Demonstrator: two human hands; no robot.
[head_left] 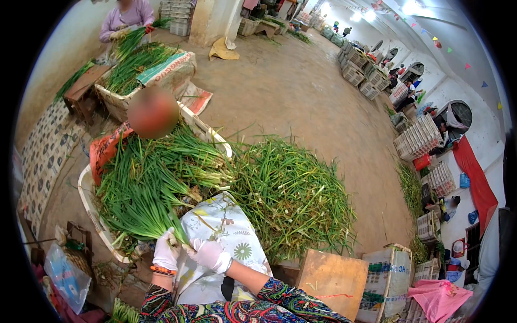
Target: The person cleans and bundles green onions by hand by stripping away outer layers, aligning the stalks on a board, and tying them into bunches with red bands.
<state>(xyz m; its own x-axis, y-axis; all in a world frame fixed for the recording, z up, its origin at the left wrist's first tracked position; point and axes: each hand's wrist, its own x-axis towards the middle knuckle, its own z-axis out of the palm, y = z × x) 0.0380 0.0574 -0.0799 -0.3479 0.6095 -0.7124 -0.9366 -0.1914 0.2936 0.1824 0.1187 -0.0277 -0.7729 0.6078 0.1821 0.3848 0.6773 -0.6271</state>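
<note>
My left hand [167, 251], in a white glove with an orange band at the wrist, is closed around the lower end of a bunch of chives [153, 218]. The leaves of this bunch fan out to the upper left. Close beside it, my right hand [211, 255], also gloved, pinches at the stalk end of the same bunch; its fingertips are partly hidden. Under both hands, a flowered cloth [245, 237] covers my lap. More chives [161, 156] fill the long white crate [86, 199] ahead, their pale ends toward the right.
Right of the crate, loose chives and trimmings [293, 199] lie heaped on the floor. A wooden board [331, 280] and crates [382, 280] stand close on my right. An orange bag [102, 153] hangs at the crate's edge. Far left, a co-worker [126, 21] handles chives.
</note>
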